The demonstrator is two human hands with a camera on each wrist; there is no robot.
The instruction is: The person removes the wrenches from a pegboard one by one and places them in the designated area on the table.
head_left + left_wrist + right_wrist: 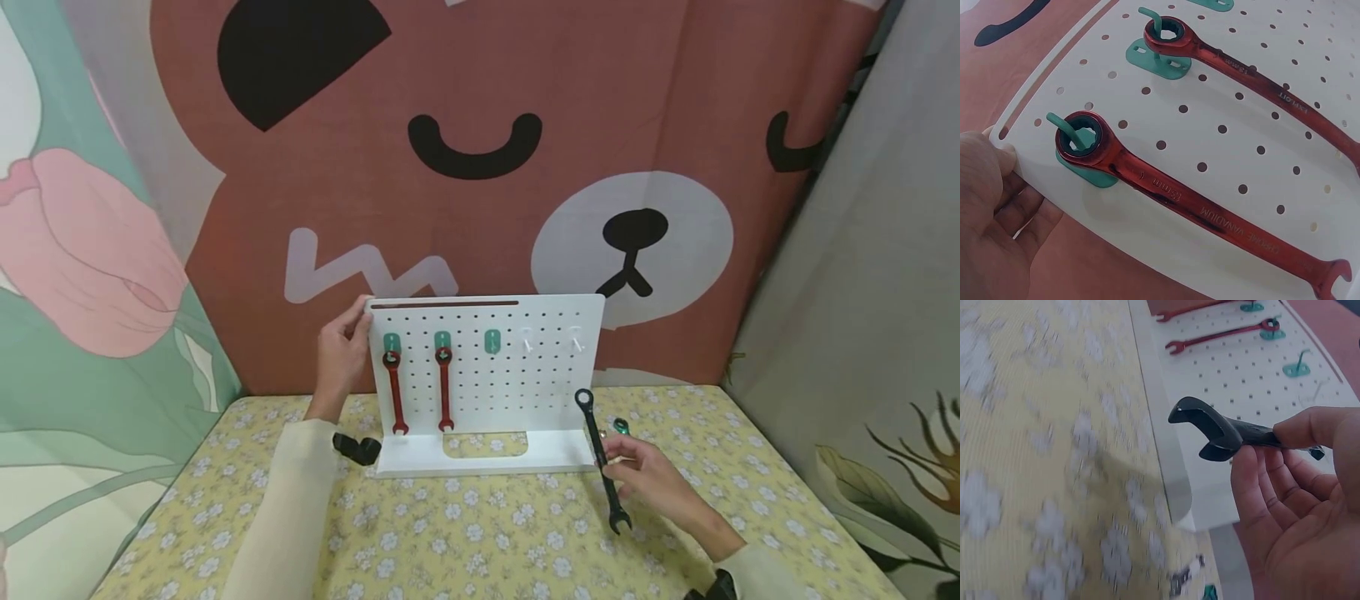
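A white pegboard [517,379] stands upright on the table, and my left hand [343,354] grips its upper left edge, thumb in front. Two red combination wrenches, a left one [1179,200] and a right one [1254,78], hang by their ring ends from green hooks. My right hand [652,479] pinches a black combination wrench [596,442] by its shank between thumb and fingers, in front of the board's lower right corner. Its ring end points up, and its open end [1213,428] points down toward the table. Beside them, a third green hook [492,342] holds nothing.
Two clear hooks, one [527,342] left of the other [576,340], sit bare on the board's right side. A shiny green tool end [621,426] lies behind my right hand, mostly hidden. Flowered yellow cloth [465,542] covers the table; a printed curtain [480,225] hangs behind.
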